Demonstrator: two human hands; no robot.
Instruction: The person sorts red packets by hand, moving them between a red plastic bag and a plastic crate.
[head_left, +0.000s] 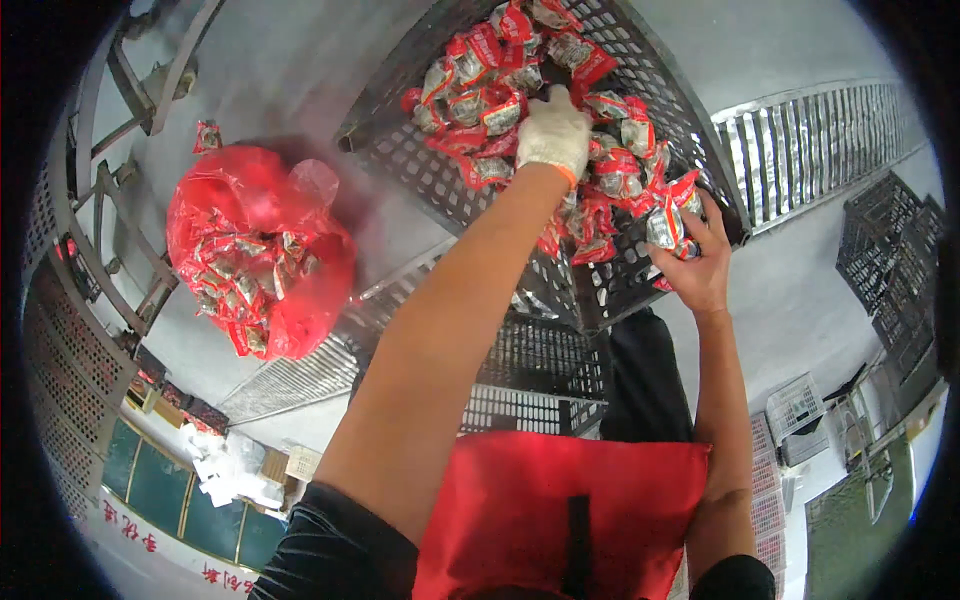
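My left hand (555, 135), in a white knit glove with an orange cuff, reaches into a dark plastic crate (405, 161). Its fingertips are partly hidden among the contents, so its grip is unclear. Small red-and-clear sealed packets (469, 105) lie loosely heaped around it. At the crate's near right side, my bare right hand (697, 262) has its fingers curled around a red-and-silver packet (664, 225). More packets touch or lie close to that one.
On the grey floor to the left sits a red plastic bag (315, 322) with several similar packets in it. A single packet (208, 137) lies beyond it. Metal racks (176, 67) stand at far left, dark crates (889, 255) at far right. A slatted metal floor grate (810, 142) runs past the crate.
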